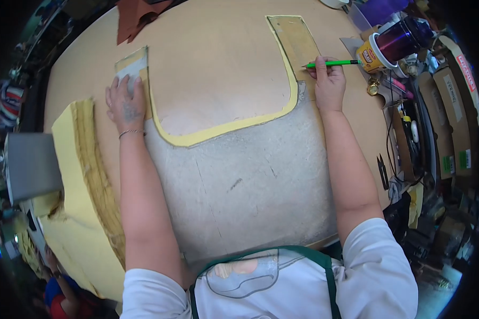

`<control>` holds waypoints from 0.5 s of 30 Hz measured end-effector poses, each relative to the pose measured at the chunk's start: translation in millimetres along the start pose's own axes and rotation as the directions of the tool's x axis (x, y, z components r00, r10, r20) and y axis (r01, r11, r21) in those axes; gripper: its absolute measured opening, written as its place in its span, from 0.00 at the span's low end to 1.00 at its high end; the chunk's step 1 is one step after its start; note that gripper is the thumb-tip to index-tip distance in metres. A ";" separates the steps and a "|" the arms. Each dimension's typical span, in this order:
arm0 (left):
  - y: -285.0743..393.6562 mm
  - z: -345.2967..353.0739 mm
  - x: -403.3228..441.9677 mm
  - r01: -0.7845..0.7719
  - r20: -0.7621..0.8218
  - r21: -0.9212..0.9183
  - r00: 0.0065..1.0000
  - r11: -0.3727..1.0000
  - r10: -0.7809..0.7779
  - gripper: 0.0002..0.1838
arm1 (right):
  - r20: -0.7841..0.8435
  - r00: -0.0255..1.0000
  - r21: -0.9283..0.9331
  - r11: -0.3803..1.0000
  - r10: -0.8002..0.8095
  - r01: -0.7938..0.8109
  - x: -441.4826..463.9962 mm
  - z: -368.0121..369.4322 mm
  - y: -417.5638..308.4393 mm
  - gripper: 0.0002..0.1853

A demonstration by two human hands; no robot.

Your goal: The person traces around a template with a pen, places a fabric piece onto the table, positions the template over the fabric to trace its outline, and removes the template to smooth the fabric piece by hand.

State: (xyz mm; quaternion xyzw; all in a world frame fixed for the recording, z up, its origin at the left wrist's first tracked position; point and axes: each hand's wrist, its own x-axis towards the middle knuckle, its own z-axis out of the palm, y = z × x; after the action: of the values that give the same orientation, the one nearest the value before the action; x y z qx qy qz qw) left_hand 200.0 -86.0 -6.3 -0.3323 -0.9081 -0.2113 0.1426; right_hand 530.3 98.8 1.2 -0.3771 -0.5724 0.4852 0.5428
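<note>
A large grey U-shaped pattern board (250, 181) lies on the table, with tan patches on its two upright arms. A strip of yellow material (234, 131) shows along its curved inner edge. My left hand (125, 103) rests on the board's left arm, fingers stretched out and holding nothing. In my right hand (330, 82) is a green pencil (343, 63), pinched between thumb and fingers. Its tip points left, over the tan part of the right arm. The right palm's underside is hidden.
Yellow padded material (72, 154) hangs over the left side of the tan table (218, 69). Brown scraps (135, 18) lie at the far edge. To the right are a yellow tub (371, 56), a purple tumbler (402, 40), black snips (382, 173) and cardboard boxes (452, 101).
</note>
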 end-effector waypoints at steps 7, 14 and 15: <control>113.4 -76.4 -134.6 -0.482 0.152 -0.544 0.748 0.687 0.646 0.05 | 0.069 0.995 -0.021 0.997 -0.070 0.072 -3.0 9.8 4.5 0.07; 135.9 -81.1 -193.5 -0.547 0.369 -0.417 0.628 0.726 0.685 0.25 | 0.675 0.717 -0.172 0.982 0.175 -0.078 -91.2 104.6 -59.1 0.06; 133.7 -76.1 -194.7 -0.528 0.351 -0.458 0.632 0.716 0.691 0.26 | 0.715 0.678 -0.154 0.984 0.170 -0.085 -101.3 122.9 -50.1 0.07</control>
State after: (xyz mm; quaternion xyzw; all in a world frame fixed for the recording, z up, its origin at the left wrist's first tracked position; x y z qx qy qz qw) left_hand 441.5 -135.9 20.8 -0.6836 -0.6974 -0.1967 -0.0876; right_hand 426.5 -28.5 31.1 -0.2223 -0.7380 0.5995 0.2158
